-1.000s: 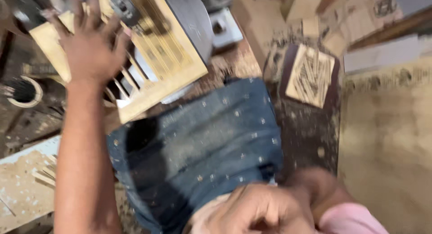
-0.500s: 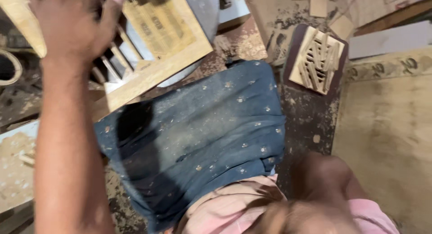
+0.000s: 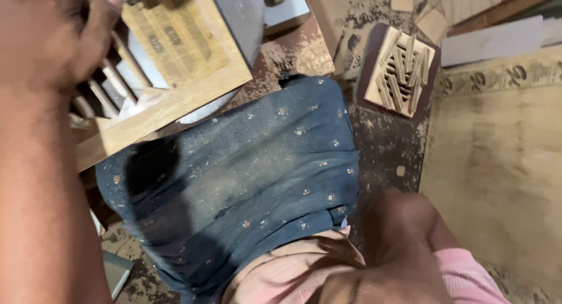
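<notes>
A dusty dark blue dotted cloth (image 3: 246, 175) over the person's lap fills the middle of the view, speckled with sawdust. To the right lies a broad tan mat (image 3: 497, 163) with a patterned border along its far edge. At the far left, a wooden board (image 3: 175, 52) with cut slots along its left part rests tilted on a grey round machine plate (image 3: 237, 17), its near corner just above the cloth. The left forearm runs up the left edge, and the left hand (image 3: 50, 32) lies on the slotted part of the board, fingers spread and pressing down rather than closed around it. The right hand (image 3: 386, 269) sits near, at the bottom edge, blurred and close to the camera beside a pink sleeve (image 3: 468, 275); I cannot tell whether it is closed or holds anything. Farther right of the board, well apart from both hands, a small carved wooden panel (image 3: 401, 70) lies on a dark pad (image 3: 374, 114) on the sawdust-covered floor (image 3: 386, 146).
</notes>
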Demonstrator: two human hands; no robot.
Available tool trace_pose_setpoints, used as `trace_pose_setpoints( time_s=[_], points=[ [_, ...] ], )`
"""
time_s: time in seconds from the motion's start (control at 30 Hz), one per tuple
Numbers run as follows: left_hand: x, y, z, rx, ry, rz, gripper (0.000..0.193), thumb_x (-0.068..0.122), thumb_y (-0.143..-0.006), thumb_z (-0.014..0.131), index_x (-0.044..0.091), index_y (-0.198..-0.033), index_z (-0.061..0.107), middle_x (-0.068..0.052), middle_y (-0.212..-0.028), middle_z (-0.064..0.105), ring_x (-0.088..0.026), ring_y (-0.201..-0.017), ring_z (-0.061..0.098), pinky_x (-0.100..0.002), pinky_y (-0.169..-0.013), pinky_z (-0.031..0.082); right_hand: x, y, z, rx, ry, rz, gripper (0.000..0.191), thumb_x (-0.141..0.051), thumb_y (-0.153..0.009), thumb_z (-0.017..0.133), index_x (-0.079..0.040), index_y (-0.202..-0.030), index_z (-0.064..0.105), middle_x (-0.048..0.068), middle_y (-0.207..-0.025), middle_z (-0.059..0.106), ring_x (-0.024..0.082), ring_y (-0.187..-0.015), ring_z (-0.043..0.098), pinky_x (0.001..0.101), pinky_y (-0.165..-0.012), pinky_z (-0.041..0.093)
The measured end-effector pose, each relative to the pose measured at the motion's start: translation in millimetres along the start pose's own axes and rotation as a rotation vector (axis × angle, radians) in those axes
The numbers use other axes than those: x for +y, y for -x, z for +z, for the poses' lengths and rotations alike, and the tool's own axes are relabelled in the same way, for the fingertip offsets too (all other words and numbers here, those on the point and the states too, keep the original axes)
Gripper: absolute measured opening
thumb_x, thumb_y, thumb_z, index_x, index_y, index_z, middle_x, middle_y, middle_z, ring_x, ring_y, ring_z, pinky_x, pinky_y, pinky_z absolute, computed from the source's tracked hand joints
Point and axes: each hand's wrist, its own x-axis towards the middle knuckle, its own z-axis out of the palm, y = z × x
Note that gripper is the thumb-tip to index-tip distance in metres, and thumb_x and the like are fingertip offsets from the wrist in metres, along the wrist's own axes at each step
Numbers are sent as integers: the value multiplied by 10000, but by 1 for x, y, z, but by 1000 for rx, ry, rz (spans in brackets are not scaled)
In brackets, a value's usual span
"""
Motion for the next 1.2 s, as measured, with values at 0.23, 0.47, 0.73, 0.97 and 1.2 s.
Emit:
trace_pose_setpoints(
  time_s=[0.23,0.47,0.73,0.97,1.2],
  points=[
    [31,-20,-23,-104,109,-247,410,378,-1087,453,77,-1310,619,-268,-1493,485,-497,-1482,330,-778,-1181,59,-3,18,-52,118,46,-141,103,-132,-1061,584,-73,-1054,668,97,-1008,689,166,-807,644,294,-617,501],
    [64,-35,-34,-241,192,-512,586,533,-1061,434,133,-1458,593,-221,-1743,175,-543,-1581,61,-772,-1185,-61,82,31,-309,752,1501,699,402,-143,-956,648,-102,-1354,623,155,-1260,713,231,-968,694,337,-835,591],
    [55,-35,-26,-189,84,-437,617,552,-1055,390,232,-1564,531,-211,-1719,230,-492,-1577,102,-754,-1188,-35,137,60,-348,284,2101,1198,864,-185,-798,753,-195,-1590,407,211,-1572,403,494,-1247,453,624,-972,368],
    [54,-36,-25,-236,14,-443,627,551,-1033,341,281,-1590,444,-205,-1706,216,-489,-1559,91,-748,-1173,-41,131,41,-323,202,2220,992,811,-174,-767,773,-201,-1537,523,211,-1537,465,453,-1277,447,564,-1022,338],
    [55,-39,-27,-276,-11,-466,618,552,-1017,307,330,-1587,398,-186,-1692,209,-463,-1550,88,-738,-1173,-39,131,42,-321,210,2229,1007,823,-150,-760,765,-191,-1548,531,210,-1491,503,432,-1282,437,562,-1041,322]
  ],
)
